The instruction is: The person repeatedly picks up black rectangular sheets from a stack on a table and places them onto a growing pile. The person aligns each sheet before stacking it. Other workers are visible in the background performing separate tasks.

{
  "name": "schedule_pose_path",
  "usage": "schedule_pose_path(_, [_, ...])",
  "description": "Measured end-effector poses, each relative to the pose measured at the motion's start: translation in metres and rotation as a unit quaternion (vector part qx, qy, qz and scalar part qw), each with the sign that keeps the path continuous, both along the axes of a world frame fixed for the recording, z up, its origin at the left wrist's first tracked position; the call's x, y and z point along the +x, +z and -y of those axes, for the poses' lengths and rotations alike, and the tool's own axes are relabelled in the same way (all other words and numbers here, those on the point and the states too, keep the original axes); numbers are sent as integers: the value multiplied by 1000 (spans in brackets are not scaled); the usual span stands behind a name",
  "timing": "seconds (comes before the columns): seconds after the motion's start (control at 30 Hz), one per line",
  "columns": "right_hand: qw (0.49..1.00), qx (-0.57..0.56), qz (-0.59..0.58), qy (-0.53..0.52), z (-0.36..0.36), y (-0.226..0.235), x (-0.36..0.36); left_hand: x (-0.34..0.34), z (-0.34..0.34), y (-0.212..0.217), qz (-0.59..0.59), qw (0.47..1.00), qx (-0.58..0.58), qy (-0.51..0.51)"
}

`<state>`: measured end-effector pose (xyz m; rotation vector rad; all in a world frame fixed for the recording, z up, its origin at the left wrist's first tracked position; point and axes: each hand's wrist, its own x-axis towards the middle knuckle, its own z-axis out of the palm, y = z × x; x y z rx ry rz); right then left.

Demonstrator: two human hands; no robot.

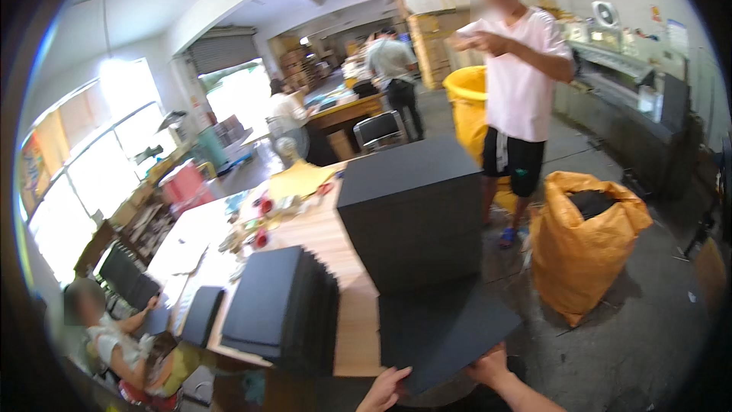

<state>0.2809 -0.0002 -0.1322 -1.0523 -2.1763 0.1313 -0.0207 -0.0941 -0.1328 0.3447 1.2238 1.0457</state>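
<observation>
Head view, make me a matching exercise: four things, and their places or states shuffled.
Things:
1. dark sheet
2. orange sack
3. shorter stack
4. yellow container

Matches:
A. on the table, left of the taller stack
B. held by the left hand and right hand
C. partly hidden by the standing person
D. open, dark material showing

Pairs: 1-B, 2-D, 3-A, 4-C

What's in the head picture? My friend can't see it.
A left hand and right hand hold a black sheet by its near edges, in front of a tall black stack. A shorter stack sits left on a wooden table. Beyond, a person stands near an orange sack.
</observation>
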Motion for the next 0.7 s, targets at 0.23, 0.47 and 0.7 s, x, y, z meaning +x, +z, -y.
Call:
schedule_pose_path(0.23, [997, 64, 36, -11, 8, 24, -13, -6, 74, 149, -157, 973, 164, 26])
schedule_pose_path(0.47, [998, 48, 24, -15, 12, 40, -18, -113, 126, 218, -206, 887, 223, 347])
schedule_pose_path(0.7, [999, 40, 27, -18, 13, 38, -15, -186, 70, 202, -143, 838, 278, 446])
